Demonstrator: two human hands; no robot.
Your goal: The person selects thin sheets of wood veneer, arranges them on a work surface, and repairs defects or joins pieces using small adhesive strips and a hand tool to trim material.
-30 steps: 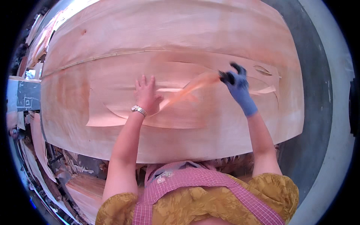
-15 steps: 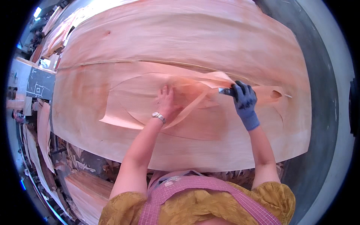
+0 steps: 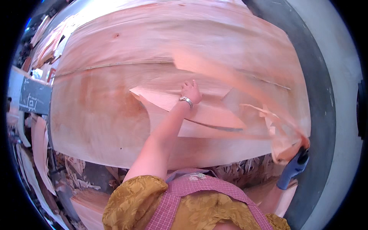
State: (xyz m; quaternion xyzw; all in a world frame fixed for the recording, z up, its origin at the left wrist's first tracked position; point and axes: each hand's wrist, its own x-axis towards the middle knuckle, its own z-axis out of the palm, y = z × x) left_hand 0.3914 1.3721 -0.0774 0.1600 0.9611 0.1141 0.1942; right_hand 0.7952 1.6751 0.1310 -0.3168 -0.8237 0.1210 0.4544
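My bare left hand (image 3: 191, 92), with a wristwatch (image 3: 186, 101) at the wrist, rests on a cut piece of thin wood veneer (image 3: 216, 115) with its fingers stretched out. That piece has pointed ends and lies on a broad pinkish veneer sheet (image 3: 96, 126). At the lower right, my gloved right hand (image 3: 296, 165) is closed round a bunch of torn veneer strips (image 3: 245, 86). One long strip trails back across the sheet and is blurred by motion. The bladed tool that hand held earlier does not show now.
A thin seam (image 3: 115, 65) runs across the sheet. Veneer scraps (image 3: 76, 168) litter the floor along its near edge, with a wood stack (image 3: 90, 205) at the lower left. A grey board with chalk marks (image 3: 34, 96) stands left. Grey floor (image 3: 322, 96) curves round the right.
My right hand has swung down and right, pulling the veneer strips off the sheet. My left hand has shifted right and still lies flat on the veneer.
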